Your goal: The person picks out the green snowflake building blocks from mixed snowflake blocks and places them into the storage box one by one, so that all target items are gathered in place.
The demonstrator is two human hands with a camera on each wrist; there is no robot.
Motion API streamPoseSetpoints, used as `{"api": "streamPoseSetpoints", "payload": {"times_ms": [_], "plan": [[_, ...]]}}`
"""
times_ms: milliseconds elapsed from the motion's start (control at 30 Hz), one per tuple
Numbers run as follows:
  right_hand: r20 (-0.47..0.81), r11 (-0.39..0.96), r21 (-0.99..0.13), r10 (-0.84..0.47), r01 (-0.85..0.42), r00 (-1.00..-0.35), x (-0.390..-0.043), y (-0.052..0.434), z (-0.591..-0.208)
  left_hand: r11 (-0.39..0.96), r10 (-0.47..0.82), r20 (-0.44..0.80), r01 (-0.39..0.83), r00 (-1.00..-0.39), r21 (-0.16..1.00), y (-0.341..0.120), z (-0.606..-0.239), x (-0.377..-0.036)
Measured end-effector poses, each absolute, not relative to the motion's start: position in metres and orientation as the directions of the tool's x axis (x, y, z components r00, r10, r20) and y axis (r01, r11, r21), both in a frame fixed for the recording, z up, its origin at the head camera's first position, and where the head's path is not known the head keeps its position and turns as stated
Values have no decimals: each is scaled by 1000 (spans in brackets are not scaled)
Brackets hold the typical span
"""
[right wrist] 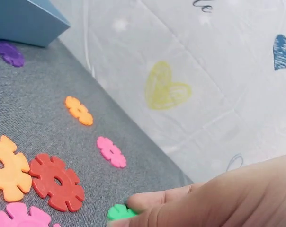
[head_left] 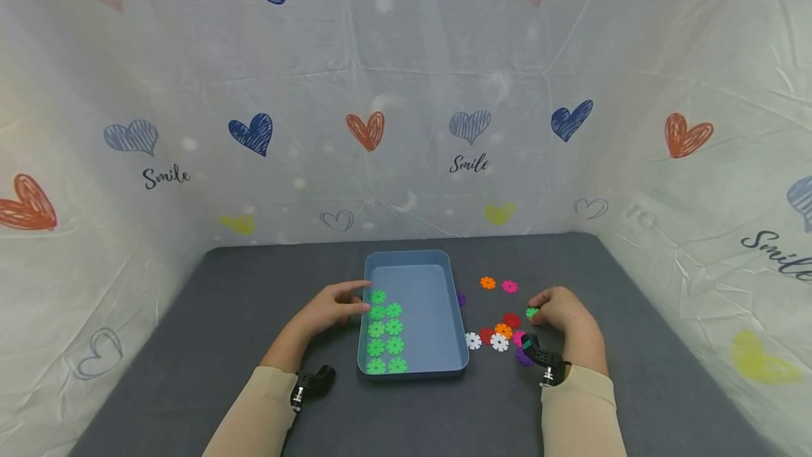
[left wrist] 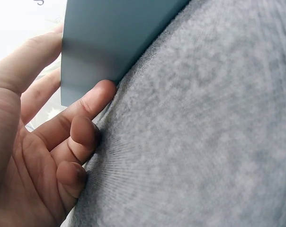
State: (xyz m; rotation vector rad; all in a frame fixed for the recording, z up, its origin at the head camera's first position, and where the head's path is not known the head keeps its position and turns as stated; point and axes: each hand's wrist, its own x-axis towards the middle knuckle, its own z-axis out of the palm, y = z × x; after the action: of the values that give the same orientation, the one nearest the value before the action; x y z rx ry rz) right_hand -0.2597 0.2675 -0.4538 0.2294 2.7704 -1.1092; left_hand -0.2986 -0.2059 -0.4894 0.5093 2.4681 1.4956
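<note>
A blue tray (head_left: 412, 258) stands mid-table with several green toothed discs (head_left: 385, 330) lined up along its left side. My left hand (head_left: 336, 305) holds the tray's left wall (left wrist: 110, 38), the thumb on the inner side and the fingers (left wrist: 93, 101) against the outside by the mat. To the right of the tray, my right hand (head_left: 561, 309) pinches a green disc (head_left: 531, 313) that lies on the mat. In the right wrist view the fingertips (right wrist: 152, 201) sit on that green disc (right wrist: 118, 212).
Loose discs lie right of the tray: orange (head_left: 487, 283), pink (head_left: 509, 286), purple (head_left: 461, 299), red (head_left: 511, 320), white (head_left: 499, 342) and others. A heart-printed cloth wall (head_left: 406, 125) encloses the grey mat (head_left: 222, 302) on three sides.
</note>
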Motion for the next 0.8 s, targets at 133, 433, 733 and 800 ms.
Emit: {"api": "streamPoseSetpoints", "payload": {"times_ms": [133, 433, 733, 800], "plan": [[-183, 717, -668, 99, 198, -978, -260, 266, -454, 427, 397, 5, 190, -918, 884, -206, -490, -299], [-173, 699, -683, 127, 211, -977, -262, 260, -453, 419, 415, 7, 197, -910, 886, -207, -491, -299], [-86, 676, -730, 53, 99, -995, -258, 243, -429, 414, 419, 13, 204, -908, 887, -208, -494, -300], [-46, 668, -742, 39, 60, -998, -258, 235, -420, 412, 418, 14, 203, -908, 888, -208, -494, -300]]}}
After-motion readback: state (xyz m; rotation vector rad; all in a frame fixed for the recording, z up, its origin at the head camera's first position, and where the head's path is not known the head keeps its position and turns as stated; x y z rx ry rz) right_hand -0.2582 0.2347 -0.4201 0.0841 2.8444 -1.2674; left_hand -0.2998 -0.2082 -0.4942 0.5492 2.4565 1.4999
